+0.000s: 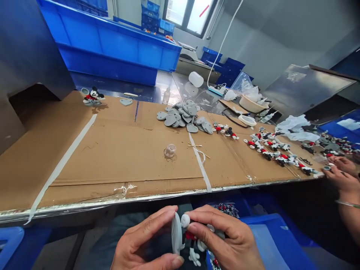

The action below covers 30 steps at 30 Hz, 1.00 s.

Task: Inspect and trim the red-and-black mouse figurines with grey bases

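Below the table edge, my left hand (140,242) pinches a flat grey base plate (176,235) by its rim and holds it upright on edge. Facing it, my right hand (227,234) grips a small mouse figurine (191,236) in red, black and white. One white rounded end of the figurine is close to the plate; whether they touch I cannot tell. Fingers hide part of the figurine. On the cardboard above my hands are a small clear cup (170,150), thin cotton swabs (197,145) and a pile of grey base plates (182,114).
A finished-looking figurine on a base (93,96) stands at the far left. Several figurines (270,146) lie to the right, near a co-worker's hands (344,172). A large blue crate (112,45) stands behind; a blue bin (270,240) is below right.
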Each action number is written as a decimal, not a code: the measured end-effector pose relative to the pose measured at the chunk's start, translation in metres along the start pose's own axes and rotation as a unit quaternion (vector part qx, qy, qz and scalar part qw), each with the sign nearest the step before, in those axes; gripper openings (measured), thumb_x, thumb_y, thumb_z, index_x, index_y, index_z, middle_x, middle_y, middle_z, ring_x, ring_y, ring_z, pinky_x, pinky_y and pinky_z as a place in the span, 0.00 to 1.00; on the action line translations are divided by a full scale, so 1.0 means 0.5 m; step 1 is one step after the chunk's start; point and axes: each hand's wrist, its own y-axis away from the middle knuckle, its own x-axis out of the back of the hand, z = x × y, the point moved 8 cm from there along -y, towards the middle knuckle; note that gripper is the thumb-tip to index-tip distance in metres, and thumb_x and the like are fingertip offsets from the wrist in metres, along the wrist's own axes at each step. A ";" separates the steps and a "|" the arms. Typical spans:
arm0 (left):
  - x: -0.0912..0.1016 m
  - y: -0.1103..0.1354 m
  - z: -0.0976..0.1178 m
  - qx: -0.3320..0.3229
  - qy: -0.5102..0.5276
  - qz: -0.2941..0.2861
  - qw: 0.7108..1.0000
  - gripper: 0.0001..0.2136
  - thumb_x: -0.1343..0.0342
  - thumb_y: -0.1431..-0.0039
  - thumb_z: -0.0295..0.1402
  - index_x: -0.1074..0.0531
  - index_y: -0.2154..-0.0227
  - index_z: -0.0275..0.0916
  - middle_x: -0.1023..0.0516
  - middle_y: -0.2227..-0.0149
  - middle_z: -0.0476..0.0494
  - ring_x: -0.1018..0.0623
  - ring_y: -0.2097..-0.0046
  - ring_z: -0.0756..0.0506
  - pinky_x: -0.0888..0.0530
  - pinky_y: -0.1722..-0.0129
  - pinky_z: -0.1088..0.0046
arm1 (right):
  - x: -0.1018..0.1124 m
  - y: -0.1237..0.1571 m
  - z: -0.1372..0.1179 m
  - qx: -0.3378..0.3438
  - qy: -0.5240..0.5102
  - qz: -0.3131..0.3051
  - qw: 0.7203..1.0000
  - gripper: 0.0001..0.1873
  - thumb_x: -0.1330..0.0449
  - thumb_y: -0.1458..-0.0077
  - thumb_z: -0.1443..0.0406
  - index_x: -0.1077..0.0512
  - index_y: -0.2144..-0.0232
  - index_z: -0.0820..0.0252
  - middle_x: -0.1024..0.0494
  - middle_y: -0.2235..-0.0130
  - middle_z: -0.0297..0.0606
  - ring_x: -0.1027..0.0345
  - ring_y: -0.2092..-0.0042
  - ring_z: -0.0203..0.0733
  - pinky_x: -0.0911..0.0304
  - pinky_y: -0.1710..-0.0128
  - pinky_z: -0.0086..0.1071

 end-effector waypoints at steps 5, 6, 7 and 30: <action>-0.002 0.003 -0.004 0.001 0.023 -0.004 1.000 0.22 0.25 0.66 0.37 0.18 0.62 0.42 0.21 0.52 0.34 0.20 0.53 0.31 0.21 0.53 0.64 | -0.001 0.005 0.000 -0.004 0.013 0.020 1.000 0.05 0.35 0.44 0.63 0.17 0.65 0.51 0.20 0.71 0.35 0.26 0.69 0.40 0.28 0.67 0.28; -0.002 0.004 -0.005 0.003 0.029 -0.003 1.000 0.21 0.25 0.66 0.37 0.18 0.63 0.43 0.21 0.52 0.34 0.20 0.53 0.31 0.20 0.54 0.64 | -0.002 0.005 -0.002 -0.001 0.019 0.017 1.000 0.05 0.34 0.44 0.64 0.18 0.65 0.51 0.20 0.71 0.35 0.26 0.69 0.39 0.28 0.67 0.27; -0.001 0.005 -0.005 0.005 0.034 -0.002 0.999 0.21 0.25 0.65 0.37 0.18 0.63 0.43 0.21 0.51 0.35 0.20 0.52 0.31 0.20 0.54 0.65 | -0.004 0.006 -0.005 0.004 0.025 0.012 1.000 0.06 0.35 0.44 0.65 0.18 0.65 0.51 0.20 0.71 0.34 0.26 0.69 0.38 0.29 0.67 0.26; 0.005 0.008 -0.021 -0.053 0.001 -0.114 0.992 0.19 0.29 0.54 0.38 0.22 0.57 0.51 0.24 0.48 0.47 0.24 0.47 0.39 0.25 0.49 0.75 | -0.035 0.014 -0.048 0.131 0.101 -0.039 0.985 0.12 0.38 0.43 0.74 0.20 0.59 0.58 0.20 0.69 0.36 0.27 0.69 0.33 0.32 0.69 0.22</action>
